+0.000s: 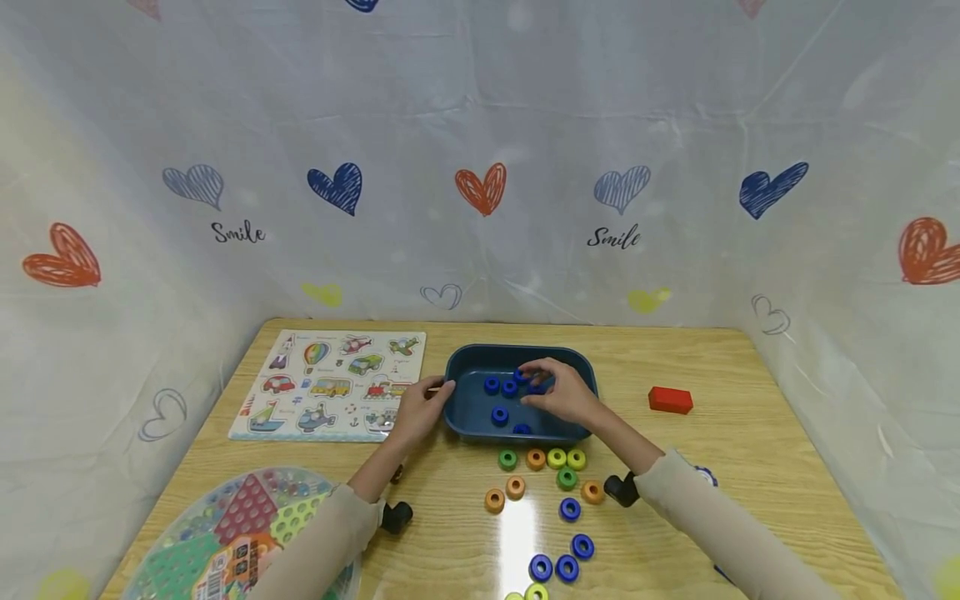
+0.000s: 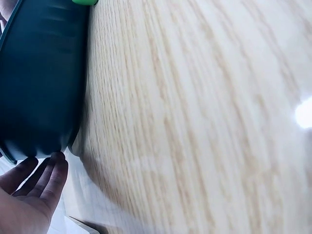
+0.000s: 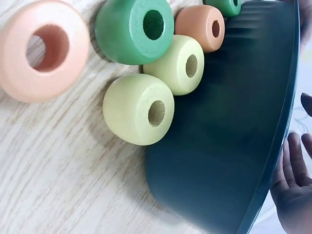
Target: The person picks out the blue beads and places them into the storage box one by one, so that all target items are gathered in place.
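Note:
Several blue ring beads [image 1: 499, 415] lie inside a dark blue-green plastic bin [image 1: 465, 427]. My left hand [image 1: 422, 408] is at the bin's left end, its fingers resting against the outer wall and the thumb by the rim. In the left wrist view those fingertips [image 2: 57, 158] meet the end wall low down. Over the bin's right half reaches my right hand [image 1: 558, 392], its fingers bent loosely and spread from the thumb above some blue beads. In the right wrist view this hand [image 3: 295, 180] is partly hidden behind the bin's wall.
Yellow beads [image 3: 139, 109], green beads [image 1: 566, 478], orange beads [image 1: 494, 500] and more blue beads [image 1: 570, 509] lie in front of the bin. A red block [image 1: 670, 400] sits right. Left are a picture puzzle board [image 1: 300, 392] and a round clear package [image 1: 187, 550].

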Demonstrator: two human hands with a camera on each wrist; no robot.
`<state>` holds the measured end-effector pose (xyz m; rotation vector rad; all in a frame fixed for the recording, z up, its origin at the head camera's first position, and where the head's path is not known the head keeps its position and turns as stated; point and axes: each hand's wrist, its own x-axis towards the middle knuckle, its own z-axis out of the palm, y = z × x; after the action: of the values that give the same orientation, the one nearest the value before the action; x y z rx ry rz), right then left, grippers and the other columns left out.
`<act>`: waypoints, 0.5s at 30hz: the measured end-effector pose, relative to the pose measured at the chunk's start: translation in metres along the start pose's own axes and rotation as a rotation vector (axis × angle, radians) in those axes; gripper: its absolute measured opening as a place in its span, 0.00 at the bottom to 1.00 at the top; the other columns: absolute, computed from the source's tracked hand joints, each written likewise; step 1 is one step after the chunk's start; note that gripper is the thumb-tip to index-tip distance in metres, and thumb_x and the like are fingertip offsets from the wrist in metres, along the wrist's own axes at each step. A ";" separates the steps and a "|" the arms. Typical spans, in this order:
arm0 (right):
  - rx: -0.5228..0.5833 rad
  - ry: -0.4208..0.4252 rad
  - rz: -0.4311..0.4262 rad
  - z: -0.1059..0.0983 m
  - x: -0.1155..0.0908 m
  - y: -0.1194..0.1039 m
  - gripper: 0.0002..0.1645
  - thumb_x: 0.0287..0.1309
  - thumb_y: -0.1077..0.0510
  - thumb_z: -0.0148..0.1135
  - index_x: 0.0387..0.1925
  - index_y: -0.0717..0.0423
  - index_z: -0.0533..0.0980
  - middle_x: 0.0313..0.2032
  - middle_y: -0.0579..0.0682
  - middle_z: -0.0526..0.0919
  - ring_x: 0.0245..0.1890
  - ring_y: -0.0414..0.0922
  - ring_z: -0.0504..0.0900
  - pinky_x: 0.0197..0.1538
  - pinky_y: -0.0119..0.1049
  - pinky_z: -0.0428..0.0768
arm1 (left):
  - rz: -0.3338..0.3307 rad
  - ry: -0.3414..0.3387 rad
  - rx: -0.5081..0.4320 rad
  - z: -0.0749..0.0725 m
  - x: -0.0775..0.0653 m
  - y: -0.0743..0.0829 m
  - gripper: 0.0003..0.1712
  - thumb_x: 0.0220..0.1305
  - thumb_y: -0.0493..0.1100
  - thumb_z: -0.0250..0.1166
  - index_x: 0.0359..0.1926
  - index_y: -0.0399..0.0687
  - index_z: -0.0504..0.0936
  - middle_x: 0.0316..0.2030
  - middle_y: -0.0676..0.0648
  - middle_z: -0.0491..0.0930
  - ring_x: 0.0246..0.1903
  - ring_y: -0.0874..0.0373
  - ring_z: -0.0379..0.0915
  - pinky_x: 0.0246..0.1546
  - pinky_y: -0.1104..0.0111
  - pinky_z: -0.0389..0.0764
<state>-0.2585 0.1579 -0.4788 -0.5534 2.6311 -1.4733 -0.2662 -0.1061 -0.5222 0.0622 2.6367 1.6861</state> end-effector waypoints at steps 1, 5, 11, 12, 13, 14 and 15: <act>0.008 -0.002 -0.005 0.000 -0.001 0.000 0.28 0.46 0.65 0.71 0.52 0.63 0.74 0.45 0.60 0.77 0.42 0.56 0.76 0.36 0.40 0.77 | 0.002 0.000 -0.002 0.000 0.000 -0.001 0.22 0.64 0.52 0.59 0.51 0.40 0.79 0.47 0.43 0.78 0.44 0.52 0.76 0.43 0.62 0.78; 0.028 -0.014 -0.015 -0.002 -0.007 -0.001 0.28 0.46 0.65 0.70 0.52 0.63 0.74 0.44 0.61 0.77 0.41 0.55 0.76 0.36 0.40 0.77 | 0.004 0.002 -0.012 -0.002 0.000 -0.002 0.22 0.64 0.51 0.59 0.51 0.40 0.79 0.46 0.43 0.79 0.44 0.52 0.76 0.43 0.61 0.78; 0.095 -0.052 -0.042 -0.008 -0.025 -0.013 0.27 0.49 0.67 0.68 0.53 0.64 0.72 0.45 0.63 0.77 0.42 0.58 0.76 0.37 0.41 0.78 | -0.002 0.006 -0.016 -0.002 0.000 -0.002 0.21 0.64 0.50 0.59 0.51 0.39 0.79 0.46 0.43 0.78 0.44 0.51 0.76 0.43 0.61 0.77; 0.105 -0.065 -0.049 -0.010 -0.030 -0.018 0.27 0.49 0.67 0.67 0.53 0.65 0.72 0.45 0.63 0.77 0.42 0.59 0.75 0.37 0.42 0.78 | -0.003 0.003 -0.014 -0.002 0.000 -0.001 0.21 0.64 0.50 0.59 0.51 0.39 0.79 0.47 0.43 0.78 0.44 0.52 0.76 0.43 0.62 0.77; 0.115 -0.079 -0.051 -0.012 -0.035 -0.023 0.26 0.50 0.68 0.67 0.53 0.65 0.72 0.45 0.63 0.77 0.43 0.60 0.75 0.38 0.43 0.79 | -0.001 -0.001 -0.013 -0.002 0.000 -0.001 0.21 0.64 0.50 0.59 0.51 0.39 0.78 0.47 0.42 0.78 0.44 0.51 0.76 0.43 0.62 0.77; 0.119 -0.094 -0.054 -0.014 -0.040 -0.029 0.26 0.50 0.68 0.66 0.52 0.66 0.72 0.45 0.62 0.78 0.43 0.61 0.74 0.39 0.44 0.79 | -0.001 -0.003 -0.012 -0.002 0.000 0.000 0.21 0.65 0.49 0.59 0.52 0.39 0.78 0.47 0.42 0.78 0.44 0.51 0.76 0.43 0.61 0.77; 0.117 -0.109 -0.057 -0.015 -0.045 -0.035 0.25 0.50 0.68 0.66 0.52 0.66 0.72 0.45 0.62 0.78 0.43 0.62 0.74 0.39 0.45 0.78 | -0.002 -0.004 -0.013 -0.002 0.000 0.001 0.22 0.65 0.50 0.59 0.52 0.39 0.78 0.47 0.42 0.78 0.44 0.51 0.76 0.43 0.61 0.77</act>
<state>-0.2102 0.1694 -0.4464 -0.6819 2.4479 -1.5540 -0.2663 -0.1080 -0.5205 0.0622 2.6219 1.7006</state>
